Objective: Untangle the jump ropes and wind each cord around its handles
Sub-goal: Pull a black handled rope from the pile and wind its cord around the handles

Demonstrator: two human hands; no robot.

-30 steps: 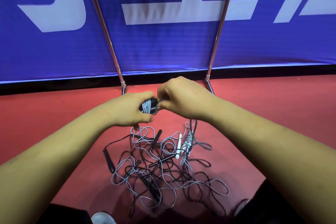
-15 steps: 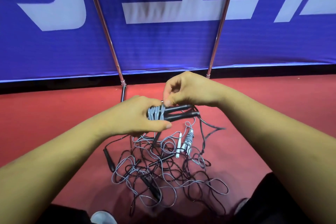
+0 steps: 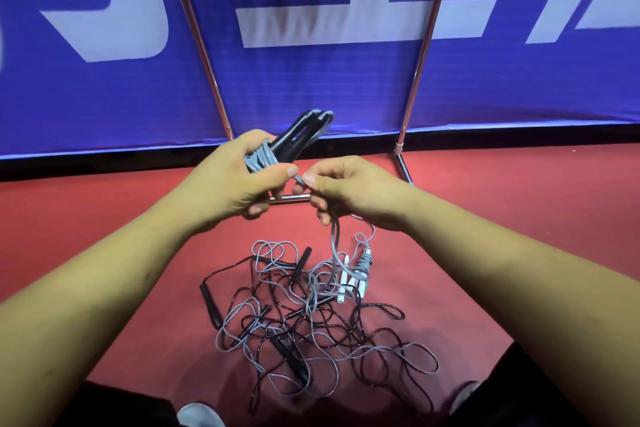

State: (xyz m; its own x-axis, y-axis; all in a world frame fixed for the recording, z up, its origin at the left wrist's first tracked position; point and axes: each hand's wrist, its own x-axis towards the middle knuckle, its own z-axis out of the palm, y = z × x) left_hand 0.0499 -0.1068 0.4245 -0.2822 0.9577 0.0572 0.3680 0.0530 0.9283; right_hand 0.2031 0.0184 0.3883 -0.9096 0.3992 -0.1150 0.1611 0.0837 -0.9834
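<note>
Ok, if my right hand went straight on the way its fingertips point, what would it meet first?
Probably the left hand: the right hand, pinching the grey cord, points at its thumb, just beside the wound black handles. Depth between them is unclear.

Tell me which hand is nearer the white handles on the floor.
Right. The right hand hangs almost directly over the white handles, pinching the grey cord; the left hand is farther left, gripping the wound black handles.
</note>
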